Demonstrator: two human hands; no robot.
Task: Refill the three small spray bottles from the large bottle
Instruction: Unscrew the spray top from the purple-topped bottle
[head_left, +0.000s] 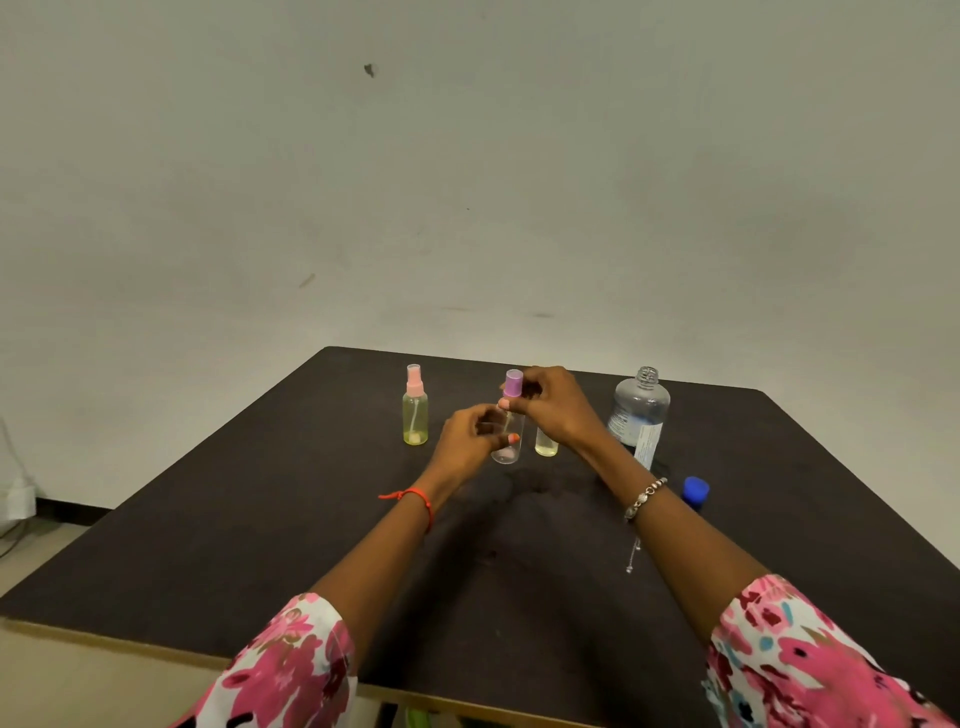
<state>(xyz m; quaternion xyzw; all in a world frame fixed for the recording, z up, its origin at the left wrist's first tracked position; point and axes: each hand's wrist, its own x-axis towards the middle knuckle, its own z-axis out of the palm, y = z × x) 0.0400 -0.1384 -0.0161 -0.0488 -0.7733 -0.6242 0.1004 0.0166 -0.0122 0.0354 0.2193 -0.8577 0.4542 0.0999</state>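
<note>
Nearest me I see two forearms in pink floral sleeves reaching out over the dark matte bench (234, 519). A small blue plastic cap (695, 491) lies on the bench just right of my right wrist, which wears a beaded silver bracelet (644, 499); my left wrist carries a red thread band (415, 496).

Further out, my left hand (470, 441) has its grip closed round the body of a small clear spray bottle (506, 441) standing on the bench. My right hand (553, 402) pinches that bottle's purple spray top (513, 383) between thumb and fingertips. Just right of it stands a second small bottle with pale yellow liquid (546, 444), its upper part hidden behind my right hand.

To the left stands a yellow-tinted small spray bottle with a pink top (415, 408). Far right stands the large clear uncapped bottle (640, 408), partly filled.
</note>
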